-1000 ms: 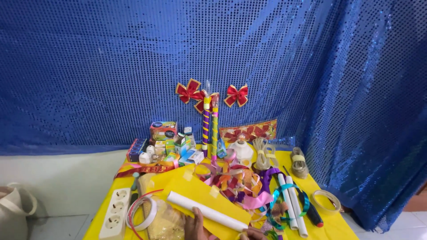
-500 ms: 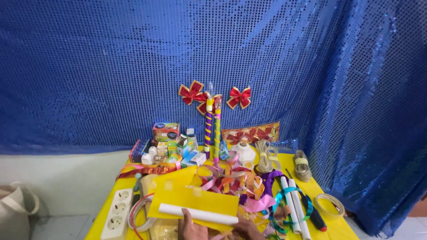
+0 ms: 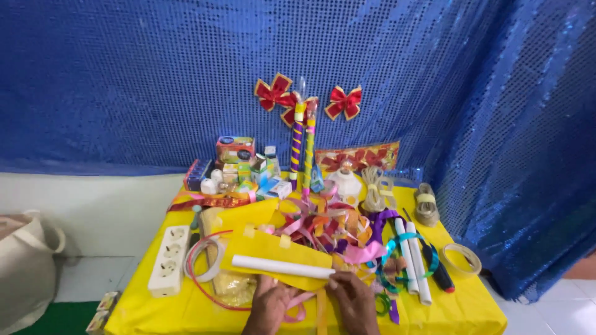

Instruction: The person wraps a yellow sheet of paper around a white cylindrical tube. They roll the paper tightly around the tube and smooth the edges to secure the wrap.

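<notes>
Yellow paper sheet [image 3: 273, 248] lies at the front centre of the yellow table [image 3: 459, 307], lifted slightly at its near edge, with a white rolled tube [image 3: 282, 267] lying across it. Pieces of tape show along the sheet's far edge. The left hand [image 3: 268, 307] grasps the near edge of the sheet beneath the tube; the right hand [image 3: 355, 301] pinches the sheet at the tube's right end. Judged progress: the tube is placed on the sheet but not yet wrapped; the sheet is largely flat, so rolling and fastening appear to be left.

Just beyond the sheet lies a heap of curled ribbons [image 3: 323, 226] in pink, orange and purple. To the right lie two more white tubes [image 3: 413, 260], side by side, and a clear tape ring [image 3: 462, 259] near the table's edge. To the left lies a white power strip [image 3: 167, 260].

Packages: small boxes [image 3: 245, 170] in red, green and white are clustered at the back left; a flat red-and-gold packet [image 3: 357, 158] leans on the blue sequinned curtain [image 3: 124, 80], which bears red bows [image 3: 344, 102].
</notes>
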